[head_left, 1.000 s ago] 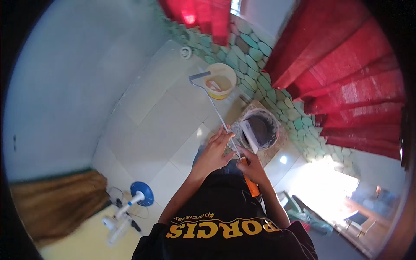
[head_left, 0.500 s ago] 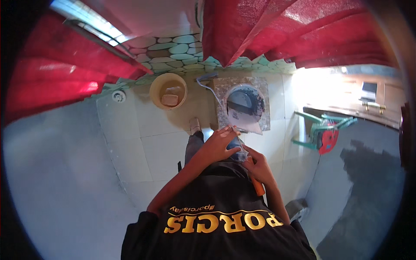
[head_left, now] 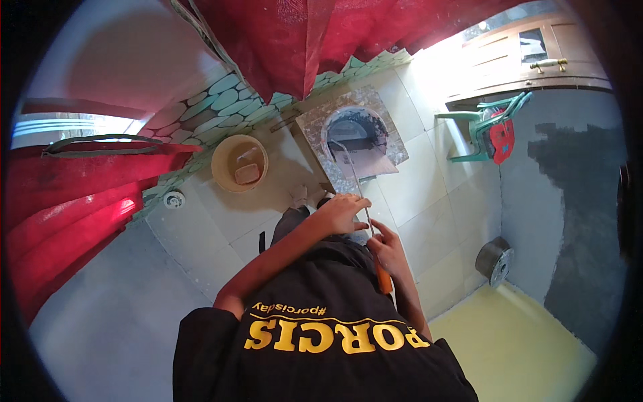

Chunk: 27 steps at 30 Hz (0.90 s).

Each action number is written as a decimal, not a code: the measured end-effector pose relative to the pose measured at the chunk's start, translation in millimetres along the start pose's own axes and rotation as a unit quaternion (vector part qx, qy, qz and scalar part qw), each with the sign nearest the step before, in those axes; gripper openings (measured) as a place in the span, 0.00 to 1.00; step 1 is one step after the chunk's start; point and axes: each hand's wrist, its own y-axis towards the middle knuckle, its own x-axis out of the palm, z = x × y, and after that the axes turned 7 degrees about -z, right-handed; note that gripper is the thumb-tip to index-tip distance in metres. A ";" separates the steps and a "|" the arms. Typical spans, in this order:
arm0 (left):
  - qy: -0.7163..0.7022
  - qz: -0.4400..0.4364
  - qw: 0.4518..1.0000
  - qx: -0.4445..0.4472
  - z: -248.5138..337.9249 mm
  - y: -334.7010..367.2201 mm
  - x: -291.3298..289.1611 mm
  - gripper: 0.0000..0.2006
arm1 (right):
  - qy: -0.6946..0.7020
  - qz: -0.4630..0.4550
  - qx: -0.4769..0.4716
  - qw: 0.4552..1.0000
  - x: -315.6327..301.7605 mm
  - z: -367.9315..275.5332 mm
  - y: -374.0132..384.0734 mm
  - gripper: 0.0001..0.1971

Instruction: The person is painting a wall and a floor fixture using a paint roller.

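Note:
In front of my body I hold a paint roller frame (head_left: 358, 194), a long thin metal rod bent at its far end, with an orange handle (head_left: 382, 275). My left hand (head_left: 340, 213) is closed around the middle of the rod, fingertips over it and thumb below. Nearer the handle, my right hand (head_left: 388, 249) grips it. The bent end reaches over a round dark container (head_left: 355, 127) smeared with grey. That container stands on a mottled square slab (head_left: 311, 124), and a flat pinkish-grey panel (head_left: 372, 163) slopes out of it.
Left of the slab stands a cream bucket (head_left: 218, 164) with a block-like piece (head_left: 247, 174) inside. Green chair (head_left: 477, 134) with a red item, grey cylinder (head_left: 494, 258) and part-painted grey wall (head_left: 576, 174) are at the right. Red curtains (head_left: 295, 40) hang ahead and left.
The view has turned, so the surroundings appear rotated. The roller frame's bent end has swung from left of the slab to over the round container. Both hands stay on the frame.

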 end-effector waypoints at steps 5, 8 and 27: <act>0.010 0.041 0.999 -0.008 -21.7 5.0 18.9 0.38 | -0.023 0.045 0.005 0.999 5.7 -1.0 58.2 0.29; 0.021 0.049 0.998 -0.021 -32.0 4.6 24.3 0.41 | -0.127 0.062 0.010 0.990 1.4 -3.6 89.7 0.29; -0.065 0.076 0.994 -0.035 -60.3 2.0 13.9 0.38 | -0.076 0.043 0.025 0.996 7.1 -6.8 151.9 0.17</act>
